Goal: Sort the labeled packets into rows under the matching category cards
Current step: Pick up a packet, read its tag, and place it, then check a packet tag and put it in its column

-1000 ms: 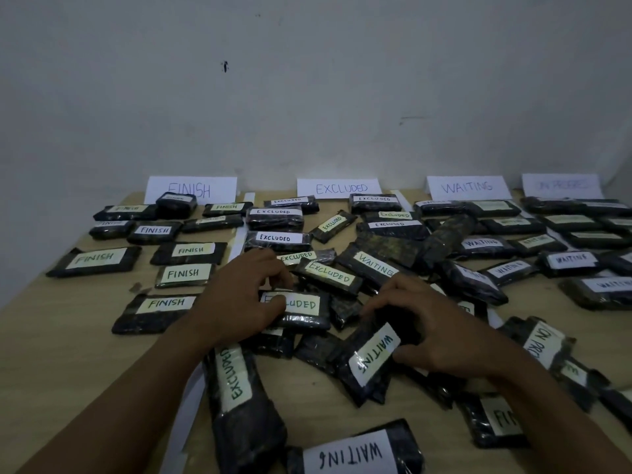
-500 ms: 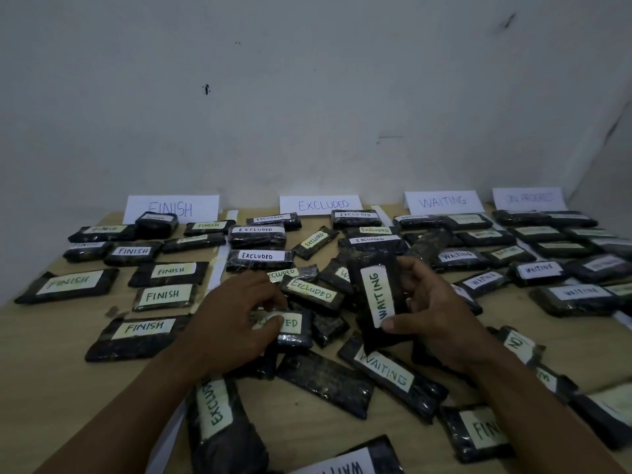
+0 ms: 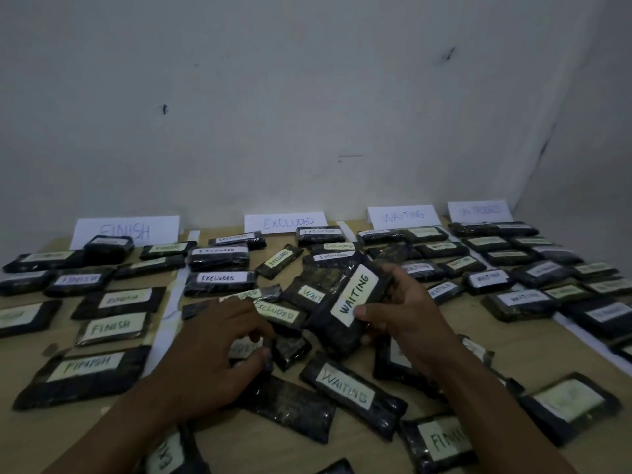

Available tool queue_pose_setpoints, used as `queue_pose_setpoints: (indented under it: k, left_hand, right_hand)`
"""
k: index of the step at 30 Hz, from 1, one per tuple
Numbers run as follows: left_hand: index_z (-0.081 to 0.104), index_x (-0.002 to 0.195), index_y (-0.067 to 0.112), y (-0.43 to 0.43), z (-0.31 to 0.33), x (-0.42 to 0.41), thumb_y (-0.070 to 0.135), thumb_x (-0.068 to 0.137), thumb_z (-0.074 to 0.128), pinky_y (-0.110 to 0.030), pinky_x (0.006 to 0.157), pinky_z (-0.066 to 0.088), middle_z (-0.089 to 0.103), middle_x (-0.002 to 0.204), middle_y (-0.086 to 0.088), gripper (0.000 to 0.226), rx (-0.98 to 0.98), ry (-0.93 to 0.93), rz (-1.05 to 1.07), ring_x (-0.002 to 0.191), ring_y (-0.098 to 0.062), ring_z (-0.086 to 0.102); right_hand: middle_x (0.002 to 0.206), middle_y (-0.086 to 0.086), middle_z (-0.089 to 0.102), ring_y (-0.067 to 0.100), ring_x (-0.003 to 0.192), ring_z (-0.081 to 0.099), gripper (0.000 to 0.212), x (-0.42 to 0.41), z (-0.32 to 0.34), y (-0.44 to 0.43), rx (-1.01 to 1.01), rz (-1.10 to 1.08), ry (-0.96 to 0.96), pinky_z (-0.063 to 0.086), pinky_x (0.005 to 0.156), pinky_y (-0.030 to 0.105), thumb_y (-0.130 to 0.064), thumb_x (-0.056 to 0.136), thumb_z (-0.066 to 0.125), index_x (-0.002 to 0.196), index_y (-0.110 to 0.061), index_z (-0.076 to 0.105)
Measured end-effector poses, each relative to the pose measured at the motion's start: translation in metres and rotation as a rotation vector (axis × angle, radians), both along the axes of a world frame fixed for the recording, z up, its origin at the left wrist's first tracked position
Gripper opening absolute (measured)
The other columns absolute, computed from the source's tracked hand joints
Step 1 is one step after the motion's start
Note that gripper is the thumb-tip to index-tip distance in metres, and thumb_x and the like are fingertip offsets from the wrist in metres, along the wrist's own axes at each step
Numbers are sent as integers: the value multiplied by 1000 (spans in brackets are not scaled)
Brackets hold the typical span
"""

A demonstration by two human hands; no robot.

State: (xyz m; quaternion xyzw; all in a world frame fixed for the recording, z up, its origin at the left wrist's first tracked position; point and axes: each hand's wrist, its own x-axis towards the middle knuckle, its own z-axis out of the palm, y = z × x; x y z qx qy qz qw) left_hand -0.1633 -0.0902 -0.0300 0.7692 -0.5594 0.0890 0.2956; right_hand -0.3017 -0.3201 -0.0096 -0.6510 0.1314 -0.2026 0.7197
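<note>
My right hand (image 3: 407,313) grips a dark packet labelled WAITING (image 3: 349,302), lifted and tilted above the mixed pile in the middle. My left hand (image 3: 219,340) rests on the pile and pinches a small packet labelled EXCLUDED (image 3: 244,348), mostly hidden under its fingers. Four white category cards stand along the wall: FINISH (image 3: 124,230), EXCLUDED (image 3: 285,222), WAITING (image 3: 403,215) and ON PROGRESS (image 3: 478,211). Rows of dark packets lie under each card.
Unsorted packets lie near me: a WAITING one (image 3: 352,388), a FINISH one (image 3: 437,443), a face-down one (image 3: 290,408). White paper strips (image 3: 167,313) divide the columns on the wooden table (image 3: 533,350). A wall closes the back and right.
My right hand lifted the WAITING packet off the pile and carried it up and toward the right. My left hand stayed on the EXCLUDED packet. The camera turned slightly left.
</note>
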Motion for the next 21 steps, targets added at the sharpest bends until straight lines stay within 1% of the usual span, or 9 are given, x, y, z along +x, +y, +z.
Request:
queue_pose_setpoints:
  k: [3, 5, 8, 10, 12, 14, 17, 19, 21]
  left_hand:
    - [61, 87, 38, -28, 8, -9, 42, 83, 55, -18, 73, 43, 53, 87, 23, 8, 26, -14, -93, 86, 3, 51]
    - [61, 90, 40, -39, 12, -16, 42, 81, 57, -19, 72, 46, 53, 90, 23, 11, 48, -61, -123, 88, 4, 50]
    - [59, 95, 40, -70, 16, -35, 43, 80, 56, -22, 72, 46, 51, 94, 21, 15, 111, -114, -231, 89, 1, 48]
    - [59, 99, 39, -97, 19, -52, 45, 83, 54, -24, 73, 45, 50, 96, 19, 18, 133, -140, -322, 90, -3, 47]
    - [60, 105, 37, -121, 17, -64, 47, 86, 51, -21, 76, 41, 51, 101, 16, 23, 129, -165, -392, 93, -5, 47]
    - [57, 115, 37, -139, 12, -74, 52, 87, 48, -21, 79, 37, 50, 110, 15, 33, 168, -147, -418, 99, -3, 44]
    - [47, 130, 41, -152, 0, -80, 58, 88, 44, -20, 88, 34, 40, 125, 20, 46, 214, -133, -436, 112, -1, 38]
    - [44, 135, 41, -153, -8, -80, 58, 89, 43, -20, 93, 32, 36, 131, 21, 49, 246, -128, -460, 117, 0, 33]
    - [47, 133, 40, -152, -13, -80, 58, 89, 43, -20, 94, 31, 37, 133, 21, 47, 252, -115, -488, 119, 0, 32]
  right_hand:
    - [97, 21, 66, 35, 73, 69, 72, -27, 18, -26, -75, -155, -78, 54, 46, 36, 14, 63, 76, 120, -21, 48]
    - [99, 19, 66, 34, 75, 69, 67, -44, 23, -38, -164, -260, -91, 55, 49, 39, 14, 67, 73, 118, -24, 52]
    - [99, 10, 65, 25, 69, 69, 64, -84, 22, -68, -257, -484, -59, 56, 50, 37, 15, 69, 72, 112, -29, 55]
    - [105, 9, 63, 26, 72, 68, 65, -115, 16, -92, -308, -636, -14, 57, 50, 36, 15, 69, 72, 106, -34, 55]
    - [107, 10, 61, 27, 82, 66, 65, -141, 8, -114, -321, -762, 52, 58, 51, 34, 16, 68, 72, 104, -36, 54]
    - [101, 4, 61, 28, 88, 65, 65, -162, -1, -132, -322, -858, 126, 58, 52, 34, 15, 69, 73, 109, -31, 52]
    - [94, -3, 58, 27, 90, 63, 66, -177, -10, -147, -398, -913, 286, 57, 68, 42, 12, 68, 76, 119, -22, 50]
    - [100, 0, 58, 22, 92, 60, 67, -180, -17, -156, -499, -913, 444, 51, 75, 34, 3, 68, 80, 123, -20, 50]
    - [109, 2, 59, 20, 98, 59, 67, -178, -20, -163, -606, -905, 575, 49, 82, 32, -10, 66, 84, 125, -20, 53]
